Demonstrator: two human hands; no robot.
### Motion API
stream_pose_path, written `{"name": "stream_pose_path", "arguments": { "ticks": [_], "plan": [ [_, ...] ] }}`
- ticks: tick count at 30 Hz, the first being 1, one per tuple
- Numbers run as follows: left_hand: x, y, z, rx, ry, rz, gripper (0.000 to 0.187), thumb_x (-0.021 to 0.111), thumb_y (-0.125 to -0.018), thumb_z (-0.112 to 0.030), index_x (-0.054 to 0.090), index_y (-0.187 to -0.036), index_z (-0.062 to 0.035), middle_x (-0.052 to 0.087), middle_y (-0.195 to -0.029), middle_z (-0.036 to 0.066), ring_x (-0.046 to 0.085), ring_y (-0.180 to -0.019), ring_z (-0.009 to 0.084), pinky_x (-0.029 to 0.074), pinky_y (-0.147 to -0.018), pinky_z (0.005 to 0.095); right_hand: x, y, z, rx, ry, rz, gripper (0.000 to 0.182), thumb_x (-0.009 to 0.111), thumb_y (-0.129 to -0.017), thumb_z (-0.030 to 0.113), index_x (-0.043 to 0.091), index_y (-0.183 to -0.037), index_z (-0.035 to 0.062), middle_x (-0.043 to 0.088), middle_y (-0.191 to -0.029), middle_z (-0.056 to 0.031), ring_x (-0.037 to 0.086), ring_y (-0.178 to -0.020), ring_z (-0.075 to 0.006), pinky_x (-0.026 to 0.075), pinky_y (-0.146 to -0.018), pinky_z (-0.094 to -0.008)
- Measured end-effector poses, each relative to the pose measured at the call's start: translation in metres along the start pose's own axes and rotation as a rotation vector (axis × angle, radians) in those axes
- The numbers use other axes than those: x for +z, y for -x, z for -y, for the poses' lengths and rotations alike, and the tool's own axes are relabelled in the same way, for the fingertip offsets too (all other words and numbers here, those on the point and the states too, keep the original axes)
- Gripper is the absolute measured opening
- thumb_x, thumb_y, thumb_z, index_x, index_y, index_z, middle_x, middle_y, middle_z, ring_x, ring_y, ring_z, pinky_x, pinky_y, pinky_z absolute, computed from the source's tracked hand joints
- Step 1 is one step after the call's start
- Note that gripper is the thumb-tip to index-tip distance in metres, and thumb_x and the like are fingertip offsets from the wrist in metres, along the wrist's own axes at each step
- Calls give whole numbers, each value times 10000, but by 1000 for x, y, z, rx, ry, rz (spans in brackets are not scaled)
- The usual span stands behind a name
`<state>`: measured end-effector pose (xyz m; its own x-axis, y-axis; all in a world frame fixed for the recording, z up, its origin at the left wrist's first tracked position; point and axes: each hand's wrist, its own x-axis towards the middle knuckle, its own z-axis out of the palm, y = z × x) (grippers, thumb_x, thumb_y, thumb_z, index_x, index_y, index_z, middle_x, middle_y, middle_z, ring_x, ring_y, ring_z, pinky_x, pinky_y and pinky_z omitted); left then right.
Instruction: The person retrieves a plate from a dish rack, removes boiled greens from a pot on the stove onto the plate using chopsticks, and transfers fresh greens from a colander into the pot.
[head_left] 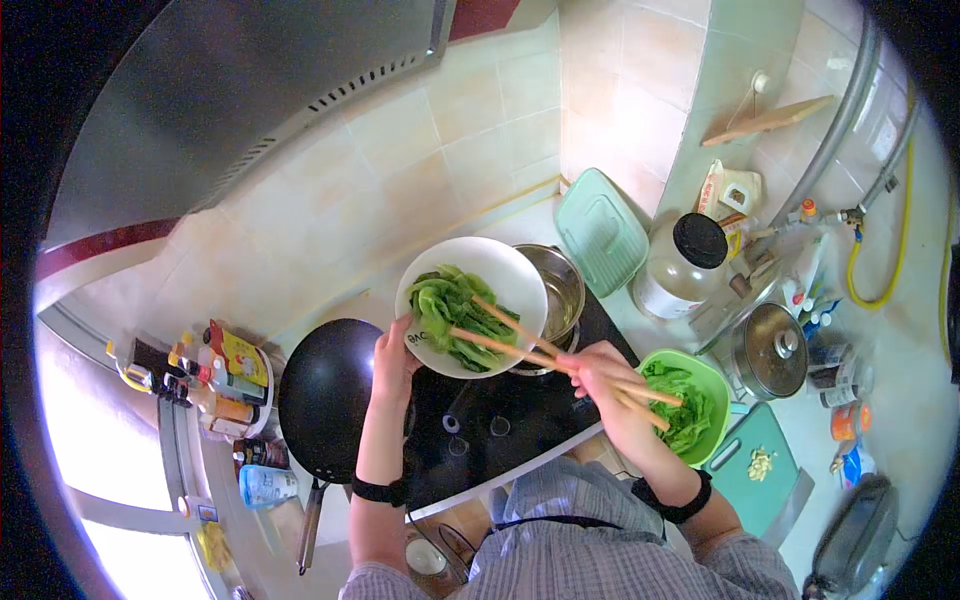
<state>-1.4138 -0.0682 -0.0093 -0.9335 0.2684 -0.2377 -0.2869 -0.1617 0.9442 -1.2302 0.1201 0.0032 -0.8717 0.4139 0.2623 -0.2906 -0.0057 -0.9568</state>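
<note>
A white bowl (pixel 525 290) with cooked leafy greens (pixel 445 305) in it is held up over the black stove by my left hand (pixel 393 360), which grips its left rim. My right hand (pixel 603 375) is closed around a pair of wooden chopsticks (pixel 510 345). Their tips touch the greens in the bowl. Behind the bowl, partly hidden by it, a steel pot (pixel 565 285) with liquid stands on the stove. Under my right forearm sits a light green basin (pixel 717 400) of raw leaves (pixel 690 415).
A black wok (pixel 325 400) is at left, beside seasoning bottles (pixel 215 385). On the right are a green cutting board (pixel 745 500) with chopped garlic (pixel 760 464), a knife, a lidded pot (pixel 770 352), a large jar (pixel 680 270) and a green lid (pixel 602 232).
</note>
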Motion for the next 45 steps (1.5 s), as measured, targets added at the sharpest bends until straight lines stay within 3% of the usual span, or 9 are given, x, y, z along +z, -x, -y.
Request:
{"name": "stream_pose_path", "arguments": {
  "ticks": [3, 9, 15, 17, 23, 29, 34, 39, 45],
  "plan": [
    [3, 14, 8, -2, 110, -44, 304, 458, -818, -248, 512, -940, 25, 576, -785, 66, 565, -632, 137, 456, -562, 243, 2, 9, 18, -195, 327, 226, 182, 553, -759, 48, 609, -931, 34, 466, -798, -55, 469, -700, -115, 380, -593, -205],
    [3, 32, 17, 2, 170, -34, 276, 463, -816, -250, 529, -874, 12, 563, -714, 35, 534, -577, 95, 420, -495, 205, 2, 6, 30, -395, 591, 287, 281, 663, -636, 49, 622, -910, 93, 516, -735, -18, 504, -571, -129, 424, -478, -214],
    [2, 40, 18, -15, 20, 12, 351, 444, -831, -276, 520, -905, 59, 589, -831, 109, 591, -711, 160, 488, -635, 265, 2, -5, 33, -688, 784, 303, 279, 659, -596, 25, 617, -868, 68, 525, -640, -13, 527, -533, -164, 439, -441, -254],
    [2, 41, 20, -36, 34, 21, 361, 443, -832, -278, 517, -921, 64, 589, -841, 121, 594, -717, 165, 491, -646, 276, -1, -8, 35, -659, 768, 324, 255, 645, -616, 13, 608, -867, 37, 536, -635, -33, 537, -535, -165, 440, -452, -248],
    [-7, 43, 25, -73, 43, -7, 394, 461, -813, -313, 516, -924, 61, 588, -832, 123, 594, -724, 175, 489, -656, 285, -17, -14, 23, 1, 190, -4, 164, 508, -802, 50, 576, -914, -49, 589, -778, -124, 596, -678, -176, 492, -611, -244],
    [-8, 43, 26, -79, 91, -20, 372, 462, -808, -308, 524, -899, 47, 588, -805, 108, 591, -701, 166, 484, -641, 278, -20, -26, 24, -57, 206, -36, 253, 477, -831, 142, 557, -928, -77, 584, -748, -134, 593, -636, -186, 503, -592, -262],
    [-11, 38, 30, -78, 141, -33, 358, 461, -809, -306, 528, -889, 36, 589, -781, 96, 590, -673, 155, 483, -614, 259, -31, -35, 32, 241, 142, 75, 269, 458, -849, 188, 570, -952, -34, 571, -743, -75, 519, -581, -86, 506, -550, -236],
    [-14, 41, 27, -62, 96, -68, 364, 465, -810, -318, 534, -881, 31, 590, -777, 92, 590, -669, 150, 483, -609, 251, -39, -30, 55, 269, 224, -27, 335, 424, -862, 275, 577, -960, -6, 554, -727, -50, 490, -578, -75, 506, -525, -238],
    [-3, 44, 23, -38, -22, -67, 370, 439, -831, -302, 534, -908, 47, 589, -803, 98, 591, -696, 150, 489, -643, 268, 22, -2, 49, -33, 425, 347, 149, 548, -769, 66, 610, -899, 31, 477, -834, -64, 472, -748, -143, 384, -652, -233]
  ]
}}
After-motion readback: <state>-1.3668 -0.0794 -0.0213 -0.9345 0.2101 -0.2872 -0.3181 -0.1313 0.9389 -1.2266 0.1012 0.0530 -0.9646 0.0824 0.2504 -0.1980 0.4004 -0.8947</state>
